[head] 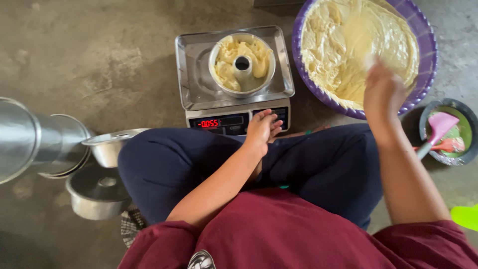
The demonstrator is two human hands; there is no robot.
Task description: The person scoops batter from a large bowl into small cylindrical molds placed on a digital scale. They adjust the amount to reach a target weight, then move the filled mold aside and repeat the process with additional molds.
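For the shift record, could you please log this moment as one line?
left hand: resting by scale | right hand: in batter, purple basin | tube pan: part-filled on scale

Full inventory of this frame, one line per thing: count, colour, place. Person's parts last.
scale: 1, silver with red display, floor centre
tube pan: 1, silver, on the scale tray, partly filled with pale batter
basin: 1, purple, top right, holds pale yellow batter
small bowl: 1, dark rim, green inside, right edge
spatula: 1, pink, in the small bowl
empty pans: several, silver, stacked and loose at left
left hand: 1, resting at the scale's front edge
right hand: 1, in the basin's batter, blurred
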